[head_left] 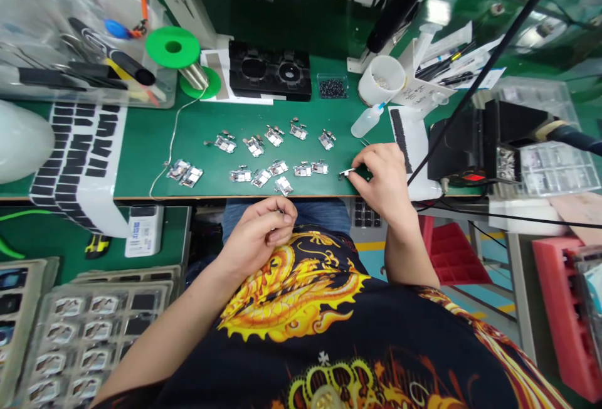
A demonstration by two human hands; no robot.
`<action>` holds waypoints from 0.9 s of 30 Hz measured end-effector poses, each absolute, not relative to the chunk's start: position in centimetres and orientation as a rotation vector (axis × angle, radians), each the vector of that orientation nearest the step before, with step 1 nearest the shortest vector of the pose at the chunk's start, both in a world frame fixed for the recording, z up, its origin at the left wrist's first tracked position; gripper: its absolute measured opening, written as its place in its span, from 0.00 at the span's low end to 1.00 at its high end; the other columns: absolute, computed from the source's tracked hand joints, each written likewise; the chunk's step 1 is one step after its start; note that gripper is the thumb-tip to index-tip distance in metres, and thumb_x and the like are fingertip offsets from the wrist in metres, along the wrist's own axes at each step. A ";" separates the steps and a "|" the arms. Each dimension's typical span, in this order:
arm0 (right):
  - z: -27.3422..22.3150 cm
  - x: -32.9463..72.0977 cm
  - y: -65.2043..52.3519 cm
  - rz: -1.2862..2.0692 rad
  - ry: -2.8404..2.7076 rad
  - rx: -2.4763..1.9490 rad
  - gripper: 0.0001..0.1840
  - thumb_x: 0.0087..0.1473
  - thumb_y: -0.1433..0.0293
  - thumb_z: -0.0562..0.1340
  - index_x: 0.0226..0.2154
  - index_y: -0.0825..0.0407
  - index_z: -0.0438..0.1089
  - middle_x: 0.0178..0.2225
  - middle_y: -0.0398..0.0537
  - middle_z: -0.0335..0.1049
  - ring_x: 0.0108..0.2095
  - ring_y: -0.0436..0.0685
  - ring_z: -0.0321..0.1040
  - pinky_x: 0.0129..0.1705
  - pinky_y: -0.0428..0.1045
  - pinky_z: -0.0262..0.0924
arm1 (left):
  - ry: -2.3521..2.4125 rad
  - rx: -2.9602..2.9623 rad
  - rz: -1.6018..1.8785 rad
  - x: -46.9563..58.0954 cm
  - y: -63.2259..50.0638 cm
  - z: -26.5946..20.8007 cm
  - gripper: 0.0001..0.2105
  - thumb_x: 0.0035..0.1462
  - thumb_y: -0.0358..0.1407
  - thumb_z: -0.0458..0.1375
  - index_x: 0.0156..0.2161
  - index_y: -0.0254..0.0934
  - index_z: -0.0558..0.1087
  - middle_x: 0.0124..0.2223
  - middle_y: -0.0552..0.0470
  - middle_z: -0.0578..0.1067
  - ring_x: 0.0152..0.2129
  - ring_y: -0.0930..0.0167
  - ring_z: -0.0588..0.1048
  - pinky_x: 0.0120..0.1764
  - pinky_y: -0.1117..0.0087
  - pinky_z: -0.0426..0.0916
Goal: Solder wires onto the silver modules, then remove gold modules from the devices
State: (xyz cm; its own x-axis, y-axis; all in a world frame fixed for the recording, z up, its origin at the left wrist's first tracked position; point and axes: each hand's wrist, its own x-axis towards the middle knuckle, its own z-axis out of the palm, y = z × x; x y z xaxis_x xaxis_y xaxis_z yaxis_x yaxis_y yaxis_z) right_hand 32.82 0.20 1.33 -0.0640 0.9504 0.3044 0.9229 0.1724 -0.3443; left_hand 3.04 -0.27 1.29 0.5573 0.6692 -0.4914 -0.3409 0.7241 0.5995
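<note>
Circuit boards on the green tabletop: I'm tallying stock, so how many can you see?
13 boards: five in the far row; nearer, two at left, four in the middle, two at right. The piece in the right hand isn't counted; the left hand may hide more.

On the flat green table top (141,139), small silver circuit boards (254,145). Behind them, a clear plastic box (332,86) of black bits (332,88), plus a round white tub (383,86).
</note>
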 end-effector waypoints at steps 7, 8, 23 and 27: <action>3.3 29.4 -1.0 0.389 -1.879 -1.467 0.02 0.66 0.70 0.67 0.40 0.46 0.76 0.37 0.41 0.80 0.36 0.53 0.75 0.40 0.53 0.67 | 0.914 0.633 0.775 3.4 -0.5 2.2 0.09 0.59 0.38 0.74 0.37 0.35 0.81 0.24 0.59 0.64 0.18 0.82 0.55 0.24 0.74 0.45; 3.5 28.7 -1.2 0.445 -1.872 -1.433 0.02 0.67 0.70 0.67 0.41 0.46 0.77 0.37 0.42 0.80 0.35 0.53 0.74 0.39 0.52 0.68 | 0.929 0.658 0.800 3.5 -0.5 2.3 0.09 0.59 0.39 0.74 0.38 0.35 0.82 0.24 0.59 0.64 0.18 0.81 0.55 0.24 0.73 0.45; 3.9 25.0 -1.5 0.618 -1.960 -1.237 0.03 0.68 0.68 0.68 0.44 0.45 0.80 0.36 0.41 0.80 0.35 0.51 0.76 0.36 0.50 0.70 | 1.020 0.740 0.832 2.9 -0.6 1.2 0.08 0.56 0.38 0.75 0.36 0.38 0.83 0.26 0.58 0.67 0.18 0.81 0.53 0.23 0.72 0.43; 3.9 24.5 -1.8 0.543 -2.057 -1.203 0.05 0.70 0.68 0.66 0.46 0.46 0.79 0.38 0.43 0.81 0.37 0.53 0.78 0.40 0.52 0.71 | 1.078 0.811 0.870 3.0 -0.6 0.8 0.06 0.57 0.36 0.73 0.35 0.38 0.83 0.29 0.56 0.72 0.22 0.79 0.59 0.25 0.73 0.50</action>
